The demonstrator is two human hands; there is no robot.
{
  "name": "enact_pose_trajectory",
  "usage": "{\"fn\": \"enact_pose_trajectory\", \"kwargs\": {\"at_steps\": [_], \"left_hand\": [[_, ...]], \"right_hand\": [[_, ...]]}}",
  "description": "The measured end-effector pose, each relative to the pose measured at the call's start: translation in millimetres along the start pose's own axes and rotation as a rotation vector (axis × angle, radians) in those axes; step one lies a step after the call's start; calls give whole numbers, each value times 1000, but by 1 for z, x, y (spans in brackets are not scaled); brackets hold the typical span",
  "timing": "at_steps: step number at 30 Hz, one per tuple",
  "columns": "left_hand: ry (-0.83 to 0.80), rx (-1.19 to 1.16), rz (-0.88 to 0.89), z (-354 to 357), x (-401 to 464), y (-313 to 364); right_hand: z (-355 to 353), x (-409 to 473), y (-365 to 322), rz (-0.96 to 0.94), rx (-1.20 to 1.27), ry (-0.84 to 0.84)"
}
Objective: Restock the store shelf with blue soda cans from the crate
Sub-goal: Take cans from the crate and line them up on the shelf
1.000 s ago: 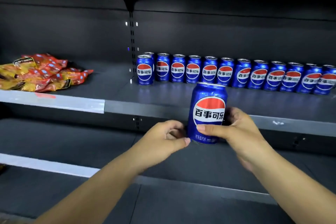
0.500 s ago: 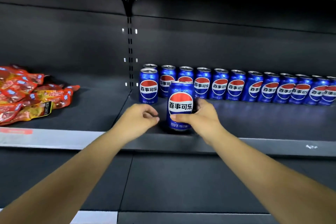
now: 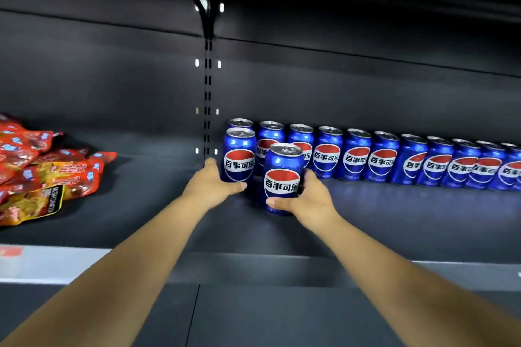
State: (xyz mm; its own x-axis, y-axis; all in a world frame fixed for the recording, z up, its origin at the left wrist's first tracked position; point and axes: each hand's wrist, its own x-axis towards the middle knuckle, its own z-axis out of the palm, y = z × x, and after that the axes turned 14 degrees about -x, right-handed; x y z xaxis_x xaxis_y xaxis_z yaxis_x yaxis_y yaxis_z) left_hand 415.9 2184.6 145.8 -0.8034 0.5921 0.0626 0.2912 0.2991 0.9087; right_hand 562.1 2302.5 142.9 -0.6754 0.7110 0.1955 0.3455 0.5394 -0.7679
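Half a second ago the left hand (image 3: 210,184) hung curled in front of the shelf edge, holding nothing; now it reaches onto the shelf (image 3: 380,222) and wraps the lower part of the front-left can (image 3: 239,155), thumb across its base. The right hand (image 3: 306,200) has carried the held can (image 3: 282,177) further back, from near the front lip to just in front of the back row of cans (image 3: 394,159).

The held can is blue with a red, white and blue roundel, white Chinese lettering and a silver top. It stands upright, or close to it, low over the shelf surface; whether its base touches the shelf cannot be told. The right hand clamps it near the bottom, thumb across the front and fingers behind. It sits just right of the front-left can and partly covers two cans of the row.

The shelf is dark, with a slotted upright (image 3: 207,98) in its back wall. The row stands along the back, running from the upright to the right edge of view. In the bay to the left lies a heap of red and orange snack packets (image 3: 42,172).
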Motion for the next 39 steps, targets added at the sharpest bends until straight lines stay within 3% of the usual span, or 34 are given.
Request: {"fn": "enact_pose_trajectory", "kwargs": {"at_steps": [5, 16, 39], "left_hand": [[65, 339, 94, 6, 13, -20], [77, 289, 141, 3, 16, -22], [75, 339, 167, 6, 14, -22]], "right_hand": [[5, 21, 2, -10, -62, -34], [34, 43, 5, 40, -245, 77], [32, 37, 5, 110, -386, 72]]}}
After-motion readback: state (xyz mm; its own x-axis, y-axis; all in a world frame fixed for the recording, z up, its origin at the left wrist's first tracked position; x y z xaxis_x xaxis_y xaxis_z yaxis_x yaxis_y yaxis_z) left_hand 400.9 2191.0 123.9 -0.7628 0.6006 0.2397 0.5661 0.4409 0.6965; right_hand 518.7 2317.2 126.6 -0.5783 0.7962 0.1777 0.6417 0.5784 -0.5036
